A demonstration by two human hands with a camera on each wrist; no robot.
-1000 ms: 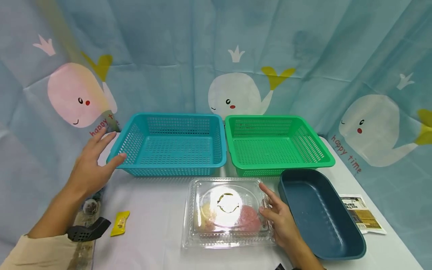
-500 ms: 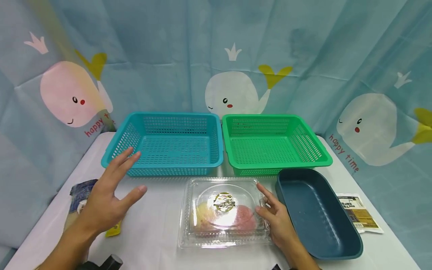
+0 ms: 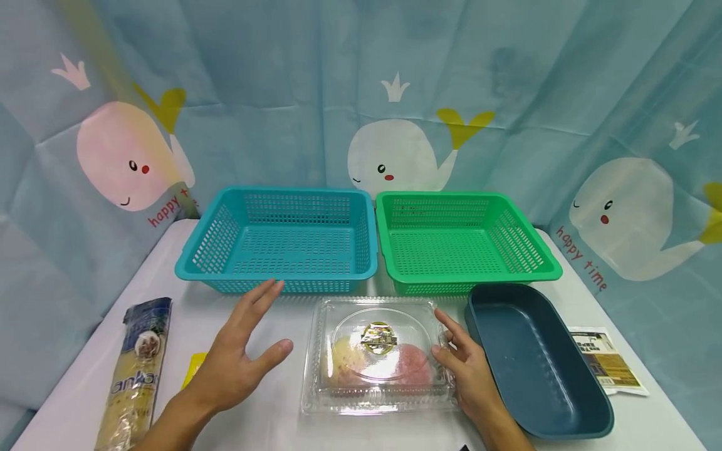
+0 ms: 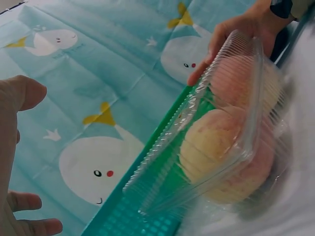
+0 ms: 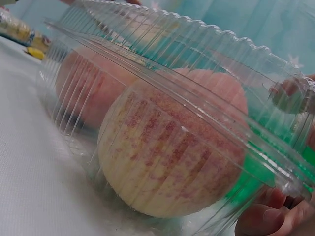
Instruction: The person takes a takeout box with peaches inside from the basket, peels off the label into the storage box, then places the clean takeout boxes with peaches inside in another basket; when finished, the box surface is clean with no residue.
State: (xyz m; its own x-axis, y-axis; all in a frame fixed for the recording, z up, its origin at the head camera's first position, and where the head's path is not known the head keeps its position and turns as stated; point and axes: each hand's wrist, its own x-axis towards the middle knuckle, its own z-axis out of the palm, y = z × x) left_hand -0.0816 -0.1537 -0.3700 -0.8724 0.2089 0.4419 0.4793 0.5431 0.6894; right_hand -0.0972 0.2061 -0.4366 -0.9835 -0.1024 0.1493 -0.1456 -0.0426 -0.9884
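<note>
A clear plastic clamshell box with a round gold sticker on its lid lies on the white table. Two peaches, one yellowish and one pinker, show through its walls. At the box's right side, my right hand holds the edge, its index finger along the far corner. My left hand hovers left of the box, fingers and thumb spread, touching nothing. The right wrist view shows the peaches close up, with right-hand fingertips at the box's edge.
Behind the box stand a blue basket and a green basket. A dark blue tray is at the right, beside a flat packet. On the left lie a long noodle-like packet and a small yellow packet.
My left hand has moved right and nearer, from beside the blue basket's left corner toward the box, uncovering the long packet. The right hand stays at the box's right edge.
</note>
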